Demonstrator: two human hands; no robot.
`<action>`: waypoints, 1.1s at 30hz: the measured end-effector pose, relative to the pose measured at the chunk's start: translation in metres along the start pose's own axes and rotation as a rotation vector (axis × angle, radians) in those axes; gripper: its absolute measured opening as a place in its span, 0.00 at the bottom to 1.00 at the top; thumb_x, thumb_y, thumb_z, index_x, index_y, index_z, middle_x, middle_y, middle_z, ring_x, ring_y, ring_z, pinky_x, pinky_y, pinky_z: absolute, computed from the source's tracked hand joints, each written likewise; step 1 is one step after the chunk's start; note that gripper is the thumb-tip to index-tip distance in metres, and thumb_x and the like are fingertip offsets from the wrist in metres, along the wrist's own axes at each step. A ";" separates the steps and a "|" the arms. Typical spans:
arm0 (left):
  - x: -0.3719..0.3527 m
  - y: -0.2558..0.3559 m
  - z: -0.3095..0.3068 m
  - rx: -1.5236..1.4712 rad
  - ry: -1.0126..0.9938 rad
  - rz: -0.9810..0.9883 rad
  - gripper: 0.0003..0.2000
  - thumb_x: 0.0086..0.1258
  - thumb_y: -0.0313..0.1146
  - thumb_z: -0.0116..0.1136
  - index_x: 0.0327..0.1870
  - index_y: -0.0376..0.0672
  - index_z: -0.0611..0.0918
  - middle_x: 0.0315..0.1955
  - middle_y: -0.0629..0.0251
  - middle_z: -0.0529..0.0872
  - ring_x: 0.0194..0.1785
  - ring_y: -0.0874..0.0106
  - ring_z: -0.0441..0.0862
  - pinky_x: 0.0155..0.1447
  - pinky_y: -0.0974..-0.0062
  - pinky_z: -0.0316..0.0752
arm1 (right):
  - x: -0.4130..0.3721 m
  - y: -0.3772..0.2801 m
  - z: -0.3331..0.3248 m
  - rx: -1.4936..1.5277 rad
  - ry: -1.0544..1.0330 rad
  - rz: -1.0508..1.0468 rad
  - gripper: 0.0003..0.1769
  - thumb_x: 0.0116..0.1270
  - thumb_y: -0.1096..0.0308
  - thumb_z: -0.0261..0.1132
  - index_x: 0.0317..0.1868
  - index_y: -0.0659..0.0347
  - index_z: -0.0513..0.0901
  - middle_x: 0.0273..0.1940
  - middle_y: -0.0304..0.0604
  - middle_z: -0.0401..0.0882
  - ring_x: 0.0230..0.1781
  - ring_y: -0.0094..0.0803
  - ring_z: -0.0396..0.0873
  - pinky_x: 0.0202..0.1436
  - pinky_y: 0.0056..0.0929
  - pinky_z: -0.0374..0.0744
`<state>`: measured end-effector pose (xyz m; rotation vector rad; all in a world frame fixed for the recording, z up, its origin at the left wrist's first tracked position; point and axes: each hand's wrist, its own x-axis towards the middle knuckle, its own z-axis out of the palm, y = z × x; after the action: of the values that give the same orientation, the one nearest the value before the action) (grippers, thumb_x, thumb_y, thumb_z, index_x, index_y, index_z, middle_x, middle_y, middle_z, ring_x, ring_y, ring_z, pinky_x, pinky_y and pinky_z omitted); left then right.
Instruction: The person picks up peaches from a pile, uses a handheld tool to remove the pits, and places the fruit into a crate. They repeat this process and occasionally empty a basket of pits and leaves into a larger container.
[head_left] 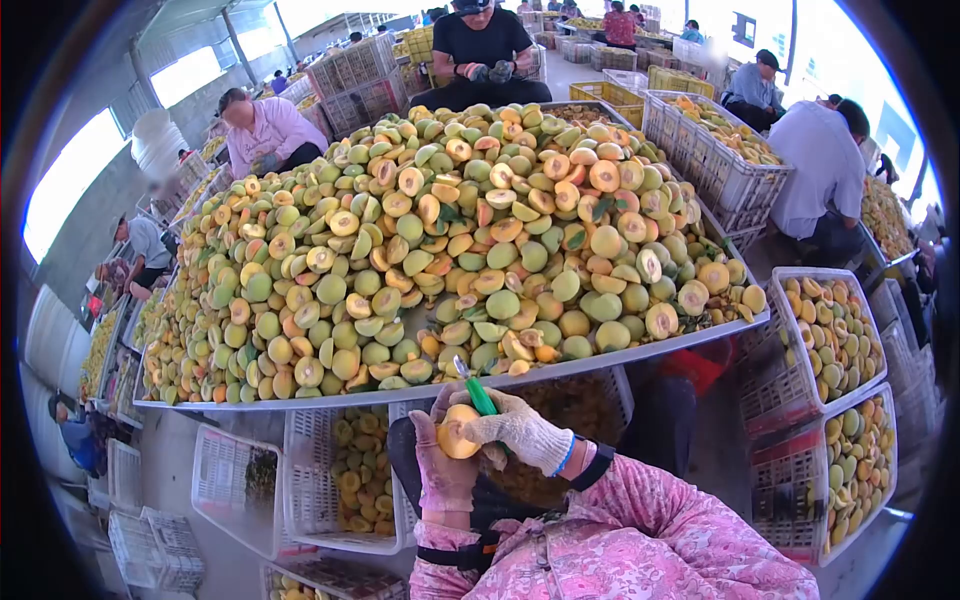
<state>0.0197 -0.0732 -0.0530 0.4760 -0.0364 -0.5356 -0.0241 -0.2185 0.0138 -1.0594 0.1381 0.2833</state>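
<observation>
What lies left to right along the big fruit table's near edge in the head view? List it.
Crate with dark contents, crate of cut fruit, left hand, right hand, fruit crates at the right corner.

A wide metal-edged table (455, 393) spans the scene, heaped with halved fruit (440, 240), green, yellow and blushed orange. The pile is high across the middle and far part and spreads to both the left and right edges. Many halves lie cut side up, some showing a brown hollow. A few green leaves (603, 207) lie among them, and a grey patch of tabletop shows near the middle.
</observation>
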 end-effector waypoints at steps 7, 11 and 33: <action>-0.023 0.003 -0.018 -0.044 0.152 0.072 0.27 0.77 0.54 0.47 0.62 0.39 0.73 0.58 0.52 0.80 0.62 0.55 0.76 0.68 0.52 0.70 | -0.001 0.013 0.015 -1.099 0.320 -0.260 0.30 0.55 0.51 0.74 0.54 0.55 0.78 0.44 0.53 0.84 0.48 0.52 0.82 0.49 0.44 0.80; -0.016 0.004 -0.020 -0.104 0.162 0.077 0.22 0.77 0.50 0.50 0.55 0.38 0.78 0.53 0.53 0.82 0.58 0.56 0.78 0.63 0.55 0.74 | -0.001 0.011 0.023 -1.041 0.338 -0.315 0.28 0.60 0.47 0.70 0.55 0.55 0.77 0.41 0.53 0.84 0.46 0.53 0.83 0.47 0.44 0.80; -0.009 0.026 -0.065 -0.010 0.138 -0.014 0.24 0.70 0.42 0.61 0.61 0.34 0.76 0.60 0.49 0.78 0.67 0.52 0.71 0.73 0.52 0.64 | 0.025 0.056 -0.001 -1.339 0.181 -0.269 0.22 0.62 0.47 0.66 0.47 0.55 0.82 0.40 0.51 0.82 0.43 0.52 0.82 0.45 0.46 0.79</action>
<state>0.0349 -0.0212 -0.0989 0.5024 0.1020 -0.5156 -0.0166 -0.1900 -0.0395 -2.4099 -0.0612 -0.0082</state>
